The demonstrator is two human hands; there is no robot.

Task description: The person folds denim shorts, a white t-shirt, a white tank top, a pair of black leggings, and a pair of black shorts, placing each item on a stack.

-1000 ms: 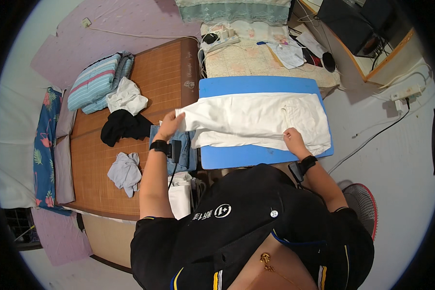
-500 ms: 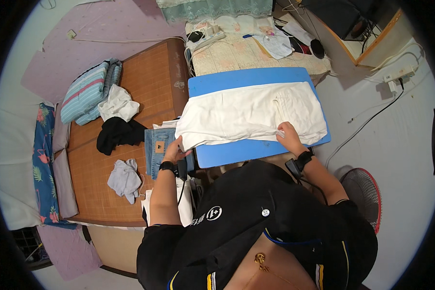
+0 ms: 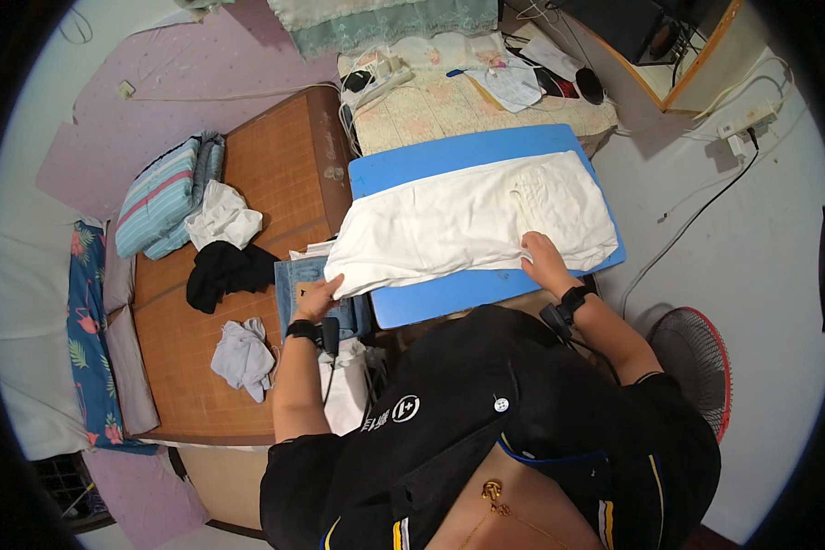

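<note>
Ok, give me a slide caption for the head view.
Left fingers and right fingers hold a white garment laid across a blue board.

The garment [image 3: 440, 215] lies on the desk [image 3: 467, 158], with jeans [image 3: 304, 270] at the desk's left edge, the bed [image 3: 192, 344] farther left, and the fan [image 3: 692, 367] to the right.

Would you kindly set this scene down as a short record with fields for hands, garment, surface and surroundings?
Left hand: grips the white garment's near left corner
Right hand: touches its near edge; grip unclear
Garment: spread out, left end overhanging
Surface: blue board
Surroundings: black cloth, grey cloth, striped bedding on brown mat; red-rimmed fan at right
</note>
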